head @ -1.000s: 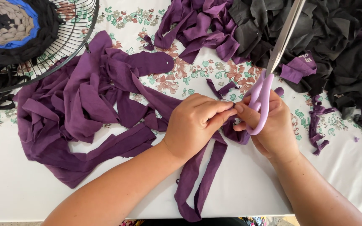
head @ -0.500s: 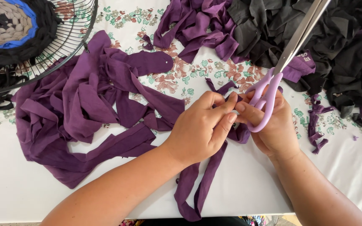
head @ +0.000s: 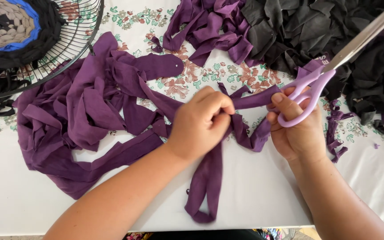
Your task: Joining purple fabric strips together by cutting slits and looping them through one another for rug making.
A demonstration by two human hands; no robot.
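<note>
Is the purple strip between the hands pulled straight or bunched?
Bunched: the purple strip sags crumpled between the left hand and right hand, which holds scissors.

A braided round rug (head: 5, 26) lies on a wire rack (head: 74, 53) beside black fabric scraps (head: 316, 31).

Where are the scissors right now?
In the head view, the scissors are at upper right, lilac handles in the right hand, blades pointing over the black fabric pile.

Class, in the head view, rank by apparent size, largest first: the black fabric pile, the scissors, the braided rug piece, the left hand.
1. black fabric pile
2. scissors
3. braided rug piece, cropped, and left hand: too close to rank
</note>
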